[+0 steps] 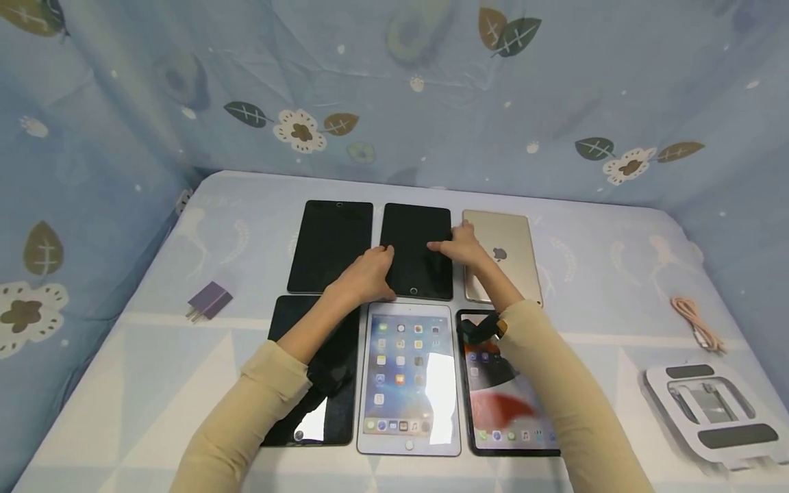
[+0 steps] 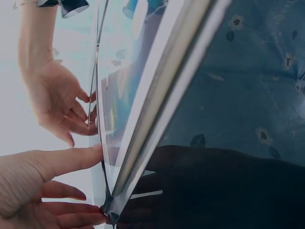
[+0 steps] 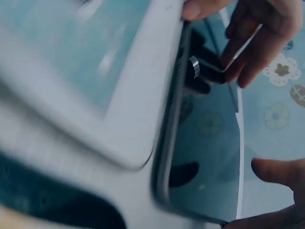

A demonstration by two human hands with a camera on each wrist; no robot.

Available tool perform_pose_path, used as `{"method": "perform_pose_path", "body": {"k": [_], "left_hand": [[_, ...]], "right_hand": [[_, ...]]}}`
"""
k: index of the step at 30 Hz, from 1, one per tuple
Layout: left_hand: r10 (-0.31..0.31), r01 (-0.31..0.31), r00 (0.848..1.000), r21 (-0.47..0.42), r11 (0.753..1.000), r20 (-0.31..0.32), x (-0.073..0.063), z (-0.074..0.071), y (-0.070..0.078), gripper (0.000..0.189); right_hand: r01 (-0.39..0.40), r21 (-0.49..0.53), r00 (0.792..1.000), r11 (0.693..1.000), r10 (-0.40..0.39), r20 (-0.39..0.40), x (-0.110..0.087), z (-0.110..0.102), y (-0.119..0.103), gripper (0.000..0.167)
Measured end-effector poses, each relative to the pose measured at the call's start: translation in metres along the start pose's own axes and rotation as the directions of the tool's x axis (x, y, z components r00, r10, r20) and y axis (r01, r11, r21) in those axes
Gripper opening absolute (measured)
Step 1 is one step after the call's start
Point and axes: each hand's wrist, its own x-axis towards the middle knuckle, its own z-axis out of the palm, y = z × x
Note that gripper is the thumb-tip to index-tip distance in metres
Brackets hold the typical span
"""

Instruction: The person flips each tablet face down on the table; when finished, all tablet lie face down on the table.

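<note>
Black glass under both hands: touching the middle black tablet (image 1: 411,250) along its left edge with the left hand (image 1: 366,275), spreading the fingers, resting the thumb by its near left corner and gripping nothing. Extending the right hand (image 1: 465,246) loosely at its right edge, also gripping nothing, hovering or resting the thumb over its screen; cannot tell which. Pointing the right index finger toward the gold tablet (image 1: 516,243), lying just right of the middle black tablet. Wearing tan sleeves (image 1: 222,421), passing the left arm over the near-left black tablet (image 1: 341,409) and the right over the dark-rimmed tablet (image 1: 493,418), lying nearer and rightward of that landmark. Seeing the white tablet (image 1: 394,383) lying directly before it, glowing with app icons, and the far-left black tablet (image 1: 335,243) lying beside it. Seeing also, on the table (image 1: 592,274), a purple charger (image 1: 209,300) lying well left of it, and a pinkish cable (image 1: 696,320) and white stand (image 1: 718,414) lying well right.
</note>
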Motion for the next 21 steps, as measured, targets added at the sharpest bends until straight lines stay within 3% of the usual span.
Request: {"method": "perform_pose_path", "body": {"k": [2, 4, 5, 9, 11, 12, 14, 16, 19, 21], "left_hand": [[0.01, -0.01, 1.0, 0.018, 1.0, -0.003, 0.0, 0.001, 0.0, 0.087], [0.023, -0.022, 1.0, 0.024, 0.999, -0.007, 0.001, 0.001, 0.001, 0.083], [0.032, -0.031, 0.999, 0.028, 0.999, -0.009, 0.002, 0.001, 0.001, 0.08], [0.038, -0.038, 0.999, 0.018, 0.999, -0.006, 0.002, 0.002, 0.0, 0.081], [0.042, -0.042, 0.999, 0.016, 0.999, -0.008, 0.002, 0.002, -0.001, 0.085], [0.036, -0.035, 0.999, 0.01, 0.999, -0.012, 0.002, 0.002, -0.001, 0.088], [0.021, -0.021, 1.0, 0.0, 1.0, -0.021, 0.002, 0.003, -0.001, 0.09], [0.003, -0.004, 1.0, -0.01, 1.0, -0.023, 0.002, 0.003, -0.002, 0.093], [-0.015, 0.015, 1.0, -0.01, 1.0, 0.002, 0.004, 0.002, -0.005, 0.095], [-0.014, 0.014, 1.0, -0.007, 1.0, 0.022, 0.005, 0.0, -0.008, 0.093]], "right_hand": [[-0.041, 0.138, 0.999, 0.99, 0.04, 0.014, 0.0, 0.0, -0.001, 0.078], [-0.094, 0.273, 0.995, 0.958, 0.084, 0.046, 0.0, -0.001, -0.002, 0.079], [-0.121, 0.333, 0.992, 0.935, 0.104, 0.067, 0.0, -0.002, -0.003, 0.079], [-0.193, 0.574, 0.981, 0.796, 0.138, 0.14, 0.002, -0.004, -0.011, 0.07], [-0.19, 0.605, 0.981, 0.773, 0.136, 0.135, 0.003, -0.002, -0.017, 0.07], [-0.174, 0.593, 0.985, 0.787, 0.131, 0.115, 0.004, -0.001, -0.019, 0.069], [-0.128, 0.449, 0.992, 0.884, 0.124, 0.039, 0.006, 0.001, -0.021, 0.069], [-0.107, 0.266, 0.992, 0.958, 0.121, -0.036, 0.008, 0.002, -0.019, 0.072], [-0.1, 0.081, 0.989, 0.992, 0.108, -0.105, 0.011, 0.003, -0.014, 0.068], [-0.099, 0.099, 0.989, 0.99, 0.109, -0.101, 0.013, 0.004, -0.012, 0.067]]}}
